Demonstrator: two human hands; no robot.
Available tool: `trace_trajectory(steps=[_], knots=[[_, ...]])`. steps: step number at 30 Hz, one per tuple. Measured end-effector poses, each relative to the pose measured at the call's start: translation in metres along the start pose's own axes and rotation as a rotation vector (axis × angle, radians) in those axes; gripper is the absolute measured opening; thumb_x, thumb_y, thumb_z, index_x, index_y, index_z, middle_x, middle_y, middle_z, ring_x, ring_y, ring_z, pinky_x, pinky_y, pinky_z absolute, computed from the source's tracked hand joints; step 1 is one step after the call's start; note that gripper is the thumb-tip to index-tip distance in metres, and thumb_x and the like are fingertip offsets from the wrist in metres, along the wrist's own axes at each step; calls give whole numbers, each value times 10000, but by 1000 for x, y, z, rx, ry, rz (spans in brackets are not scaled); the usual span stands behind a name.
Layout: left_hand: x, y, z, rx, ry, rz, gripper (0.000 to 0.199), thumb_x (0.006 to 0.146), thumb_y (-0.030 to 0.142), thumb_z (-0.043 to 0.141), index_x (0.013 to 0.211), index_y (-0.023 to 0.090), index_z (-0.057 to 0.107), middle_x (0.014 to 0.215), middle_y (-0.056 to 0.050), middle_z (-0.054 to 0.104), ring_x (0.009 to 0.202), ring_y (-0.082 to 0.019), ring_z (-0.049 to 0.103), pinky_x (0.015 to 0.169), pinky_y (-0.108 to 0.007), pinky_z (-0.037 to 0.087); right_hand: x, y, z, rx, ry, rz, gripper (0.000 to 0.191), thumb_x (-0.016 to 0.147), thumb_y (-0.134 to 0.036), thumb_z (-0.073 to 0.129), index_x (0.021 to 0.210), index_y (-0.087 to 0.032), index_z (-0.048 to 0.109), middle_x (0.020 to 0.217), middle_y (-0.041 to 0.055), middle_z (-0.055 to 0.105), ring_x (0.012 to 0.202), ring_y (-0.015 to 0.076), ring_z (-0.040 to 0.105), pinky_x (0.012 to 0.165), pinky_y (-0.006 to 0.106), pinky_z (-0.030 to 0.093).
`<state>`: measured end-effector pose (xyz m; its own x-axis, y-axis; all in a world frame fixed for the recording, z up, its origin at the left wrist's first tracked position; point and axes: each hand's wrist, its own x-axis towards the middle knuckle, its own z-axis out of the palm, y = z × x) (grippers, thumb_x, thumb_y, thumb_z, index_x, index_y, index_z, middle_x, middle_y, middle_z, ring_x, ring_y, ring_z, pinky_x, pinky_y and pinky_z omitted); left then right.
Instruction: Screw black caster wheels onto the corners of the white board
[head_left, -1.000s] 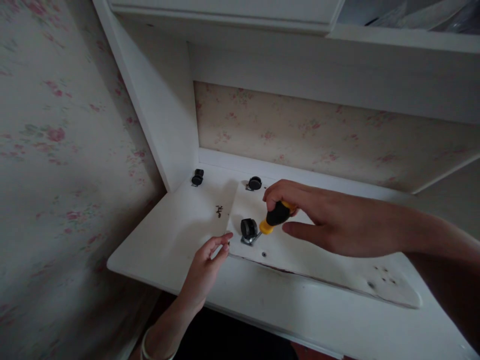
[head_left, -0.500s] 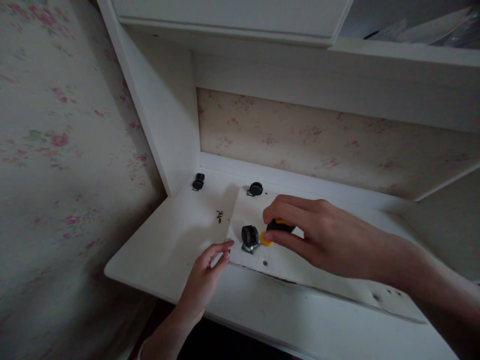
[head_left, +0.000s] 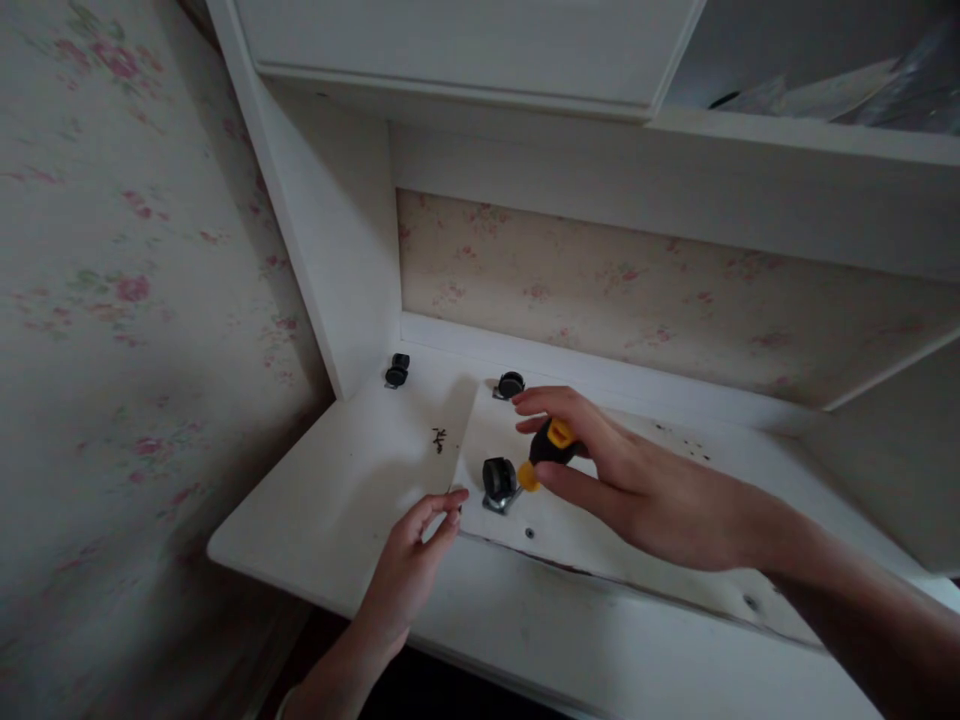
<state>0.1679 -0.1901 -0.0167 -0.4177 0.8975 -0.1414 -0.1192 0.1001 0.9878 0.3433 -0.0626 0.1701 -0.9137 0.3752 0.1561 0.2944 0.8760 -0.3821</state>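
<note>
My right hand (head_left: 637,480) has a black-and-yellow screwdriver (head_left: 553,440) between thumb and palm, its fingers loosened and partly lifted. The screwdriver leans down to the metal plate of a black caster wheel (head_left: 499,478); whether its tip sits in a screw is too small to see. That caster stands near the front left corner of a white board (head_left: 600,548). At this corner the closed fingertips of my left hand (head_left: 412,550) grip the board's edge. A second caster (head_left: 511,385) stands at the board's back left.
Beneath the board is a white desk (head_left: 315,500). Another caster (head_left: 397,370) sits on it at the back left, and a little pile of dark screws (head_left: 439,439) lies left of the board. A white cabinet (head_left: 450,50) overhangs the desk. Floral wallpaper (head_left: 112,300) covers the left wall.
My right fingers have opened away from the screwdriver handle, which has turned and shows more yellow. My left hand stays at the board's corner. The view has shifted slightly.
</note>
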Motion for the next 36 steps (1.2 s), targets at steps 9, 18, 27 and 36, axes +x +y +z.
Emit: trace_trajectory(steps=[9, 18, 27, 36], knots=[[0, 1, 1, 3, 13, -3, 231, 863, 391, 658, 1025, 250, 742, 1280, -93, 703, 1221, -295, 601, 1082, -454, 411, -4, -2, 3, 3, 10, 27, 393, 989, -363, 526, 1351, -250, 424, 1286, 94, 637, 1009, 193, 679, 862, 348, 543], [0, -1, 0, 7, 6, -2, 254, 871, 402, 643, 1040, 235, 736, 1281, -91, 701, 1210, -287, 603, 1090, -450, 402, -4, 1, 5, 35, 0, 73, 392, 958, -337, 572, 1305, -265, 404, 1155, 60, 672, 961, 190, 684, 821, 332, 544], [0, 0, 1, -4, 6, -8, 260, 864, 390, 648, 1053, 232, 733, 1262, -94, 710, 1214, -287, 603, 1090, -442, 395, -7, 8, 7, -26, 42, 46, 476, 964, -383, 577, 1372, -271, 359, 1273, 81, 628, 1020, 203, 675, 859, 351, 552], [-1, 4, 1, 11, 11, -12, 256, 859, 388, 643, 1040, 236, 740, 1260, -91, 708, 1204, -290, 604, 1079, -438, 398, -6, 8, 14, -30, 88, 34, 448, 988, -406, 536, 1374, -272, 352, 1317, 90, 593, 1030, 202, 681, 852, 361, 573]])
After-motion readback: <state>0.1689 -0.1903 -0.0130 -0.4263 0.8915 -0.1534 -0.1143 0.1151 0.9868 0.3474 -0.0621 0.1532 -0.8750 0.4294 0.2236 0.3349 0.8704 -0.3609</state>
